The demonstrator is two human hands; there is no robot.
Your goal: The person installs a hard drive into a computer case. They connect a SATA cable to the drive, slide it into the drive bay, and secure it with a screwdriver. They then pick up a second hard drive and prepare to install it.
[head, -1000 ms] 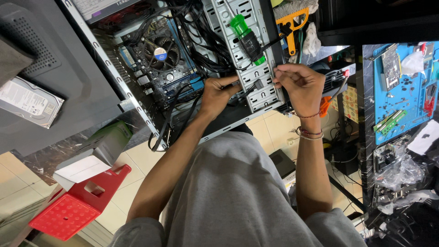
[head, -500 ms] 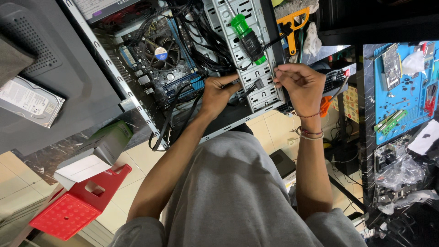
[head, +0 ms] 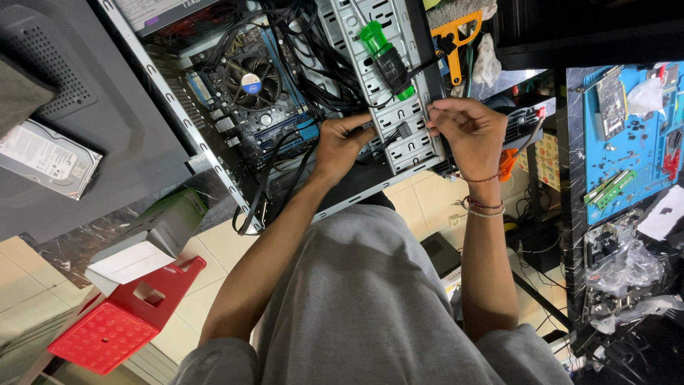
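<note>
- The step in hand looks like cable work at the drive cage [head: 388, 107] of an open computer case [head: 142, 121]; both hands meet at the cage's lower end, near the picture's centre.
- The left hand [head: 342, 142] reaches in from 7 o'clock, its fingers curled shut around a black cable connector [head: 399, 132] at the cage's lower bays.
- The right hand [head: 467, 128] sits at 3 o'clock of the cage, fingertips pinched closed at the cage's outer edge; whether they hold a screw or a cable end is too small to tell.
- The connector lies between the two hands, touching the cage wall.
- A green-handled screwdriver [head: 385, 53] rests on the cage at 12 o'clock of the hands, untouched.
- Judged from this, the next move calls for a steady pinch and careful alignment of the connector with its bay, keeping the loose black cables [head: 285, 171] out of the way.
- The processor fan [head: 251, 80] at 10 o'clock of the hands carries a small round blue-and-white sticker at its hub.
- A hard drive [head: 46, 158] at the far 9 o'clock edge bears a white rectangular label.
- A white flat box [head: 128, 260] lies at 8 o'clock, just above a red plastic stool [head: 121, 321].
- A blue work mat [head: 627, 135] at 3 o'clock holds small parts and a white paper slip.
</note>
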